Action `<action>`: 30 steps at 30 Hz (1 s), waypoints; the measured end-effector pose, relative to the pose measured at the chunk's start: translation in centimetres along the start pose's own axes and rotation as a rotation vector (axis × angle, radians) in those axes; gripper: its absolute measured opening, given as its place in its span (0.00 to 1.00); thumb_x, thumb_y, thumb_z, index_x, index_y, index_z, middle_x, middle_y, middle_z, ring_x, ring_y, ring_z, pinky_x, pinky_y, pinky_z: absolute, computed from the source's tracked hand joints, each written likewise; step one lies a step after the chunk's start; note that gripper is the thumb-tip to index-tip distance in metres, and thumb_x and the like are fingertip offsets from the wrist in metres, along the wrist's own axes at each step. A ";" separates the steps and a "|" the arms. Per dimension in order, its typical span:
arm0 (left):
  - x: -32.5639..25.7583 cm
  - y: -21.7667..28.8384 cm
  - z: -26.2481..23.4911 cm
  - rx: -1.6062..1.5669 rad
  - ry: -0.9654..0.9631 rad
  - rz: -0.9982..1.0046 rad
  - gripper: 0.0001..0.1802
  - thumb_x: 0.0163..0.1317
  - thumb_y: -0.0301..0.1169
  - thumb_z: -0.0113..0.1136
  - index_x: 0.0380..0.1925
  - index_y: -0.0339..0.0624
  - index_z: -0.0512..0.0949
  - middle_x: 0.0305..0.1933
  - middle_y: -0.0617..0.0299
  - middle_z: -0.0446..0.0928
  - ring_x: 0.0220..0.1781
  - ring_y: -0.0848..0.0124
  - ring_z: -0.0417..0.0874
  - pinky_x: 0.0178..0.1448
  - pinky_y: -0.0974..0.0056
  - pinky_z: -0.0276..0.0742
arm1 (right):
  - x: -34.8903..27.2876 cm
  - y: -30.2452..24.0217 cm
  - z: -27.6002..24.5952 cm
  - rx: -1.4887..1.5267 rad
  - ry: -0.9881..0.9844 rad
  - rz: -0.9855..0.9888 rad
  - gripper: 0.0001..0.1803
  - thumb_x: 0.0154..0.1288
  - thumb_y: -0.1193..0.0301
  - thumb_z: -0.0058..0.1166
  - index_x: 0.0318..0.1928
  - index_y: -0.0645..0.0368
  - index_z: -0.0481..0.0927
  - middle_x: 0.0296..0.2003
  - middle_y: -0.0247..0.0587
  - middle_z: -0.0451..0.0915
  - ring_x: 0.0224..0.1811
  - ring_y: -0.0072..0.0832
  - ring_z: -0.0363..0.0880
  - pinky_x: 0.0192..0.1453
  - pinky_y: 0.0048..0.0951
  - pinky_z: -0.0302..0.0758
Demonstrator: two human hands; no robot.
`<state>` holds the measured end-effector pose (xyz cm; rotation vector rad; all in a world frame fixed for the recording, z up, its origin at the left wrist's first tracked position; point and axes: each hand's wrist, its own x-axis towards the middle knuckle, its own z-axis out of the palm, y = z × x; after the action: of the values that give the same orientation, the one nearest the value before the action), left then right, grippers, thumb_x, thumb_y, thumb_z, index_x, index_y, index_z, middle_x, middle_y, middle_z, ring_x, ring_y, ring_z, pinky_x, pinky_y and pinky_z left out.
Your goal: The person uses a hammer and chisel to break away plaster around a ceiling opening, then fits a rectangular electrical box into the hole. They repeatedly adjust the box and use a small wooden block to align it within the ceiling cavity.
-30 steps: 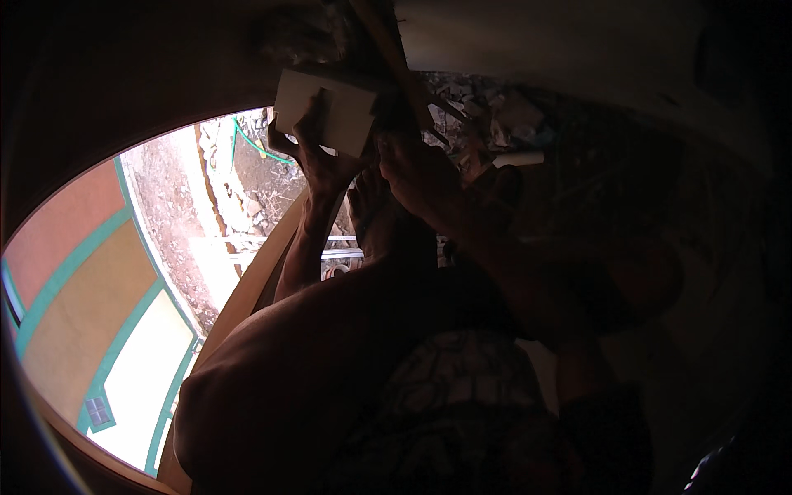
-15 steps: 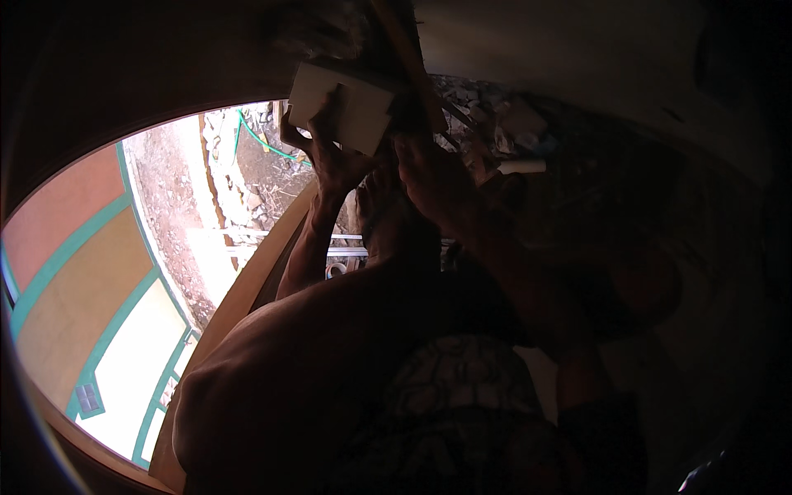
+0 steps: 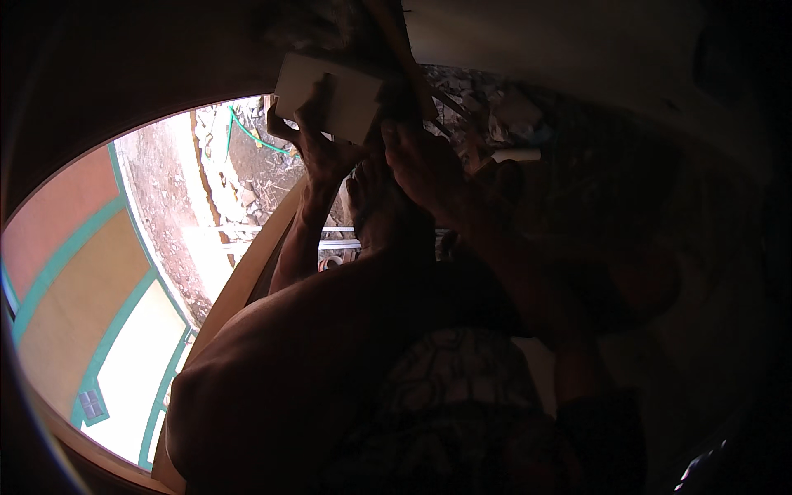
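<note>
Pale block [image 3: 328, 97] gripped by left hand [image 3: 326, 153] (fingers curled).

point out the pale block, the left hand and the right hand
pale block [image 3: 330, 92]: head view, its flat lit face
left hand [image 3: 323, 153]: head view, back of the hand gripping the block
right hand [image 3: 421, 161]: head view, back of the hand

Open air lies to the left, beyond the curved wooden edge [image 3: 247, 272]. Ahead it is tight — the pale block [image 3: 330, 95] and a slanting wooden beam [image 3: 404, 58] close off the top.
</note>
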<state>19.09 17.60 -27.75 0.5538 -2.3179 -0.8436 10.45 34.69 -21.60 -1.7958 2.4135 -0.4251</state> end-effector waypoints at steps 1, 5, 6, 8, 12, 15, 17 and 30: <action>-0.1 0.1 -0.2 0.005 0.000 -0.003 0.57 0.40 0.41 0.85 0.68 0.36 0.61 0.63 0.44 0.69 0.62 0.50 0.75 0.60 0.49 0.77 | -0.2 -0.1 -0.4 -0.025 0.036 -0.021 0.19 0.70 0.69 0.51 0.57 0.68 0.73 0.44 0.51 0.76 0.41 0.42 0.83 0.41 0.41 0.83; -0.4 -1.5 0.0 -0.041 0.030 -0.006 0.58 0.37 0.44 0.86 0.67 0.36 0.62 0.61 0.42 0.63 0.63 0.50 0.67 0.58 0.49 0.76 | 1.6 -0.8 -1.9 -0.006 -0.092 0.012 0.19 0.70 0.71 0.50 0.57 0.69 0.74 0.45 0.55 0.76 0.41 0.43 0.83 0.43 0.41 0.83; 0.1 -1.4 0.8 -0.085 0.035 0.001 0.58 0.36 0.45 0.86 0.66 0.35 0.63 0.60 0.41 0.60 0.63 0.50 0.63 0.57 0.48 0.76 | 2.1 -1.0 -2.3 -0.006 -0.168 0.061 0.18 0.70 0.72 0.50 0.56 0.69 0.75 0.45 0.55 0.76 0.41 0.43 0.83 0.43 0.41 0.83; -0.1 -0.8 0.8 -0.146 0.013 -0.011 0.58 0.37 0.43 0.86 0.67 0.35 0.62 0.60 0.42 0.63 0.64 0.51 0.64 0.57 0.49 0.77 | 3.7 -1.6 -2.8 0.015 -0.370 0.125 0.17 0.69 0.72 0.50 0.54 0.69 0.77 0.46 0.56 0.76 0.41 0.43 0.83 0.44 0.41 0.84; 0.0 0.5 -0.7 0.004 -0.026 0.002 0.50 0.47 0.35 0.82 0.67 0.36 0.61 0.65 0.44 0.68 0.65 0.51 0.72 0.63 0.49 0.73 | 2.1 -2.4 -4.5 0.041 -0.388 0.196 0.13 0.65 0.73 0.53 0.48 0.67 0.80 0.45 0.54 0.77 0.43 0.43 0.83 0.45 0.41 0.84; 0.3 0.4 -0.8 0.033 -0.015 0.054 0.51 0.47 0.34 0.82 0.67 0.36 0.61 0.64 0.44 0.68 0.64 0.50 0.73 0.63 0.50 0.74 | 2.7 -3.2 -3.6 0.114 -0.339 0.246 0.13 0.64 0.73 0.54 0.46 0.66 0.81 0.46 0.53 0.77 0.43 0.43 0.83 0.46 0.41 0.84; 0.6 0.9 -1.0 -0.069 -0.005 0.045 0.51 0.47 0.35 0.82 0.68 0.36 0.60 0.64 0.43 0.69 0.64 0.50 0.74 0.63 0.50 0.74 | 3.1 -3.6 -3.4 0.059 -0.309 0.216 0.12 0.67 0.72 0.53 0.46 0.67 0.81 0.46 0.52 0.77 0.44 0.43 0.83 0.47 0.41 0.83; -0.3 -1.1 -0.2 -0.006 -0.050 -0.015 0.53 0.46 0.41 0.82 0.68 0.37 0.61 0.62 0.44 0.69 0.65 0.51 0.70 0.63 0.49 0.70 | 4.6 -3.3 -3.5 0.026 -0.449 0.197 0.11 0.69 0.70 0.52 0.42 0.65 0.81 0.43 0.54 0.78 0.41 0.40 0.85 0.45 0.38 0.84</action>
<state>19.65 16.92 -28.54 0.5541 -2.3584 -0.8801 11.31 30.03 -16.93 -1.4332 2.2184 -0.0263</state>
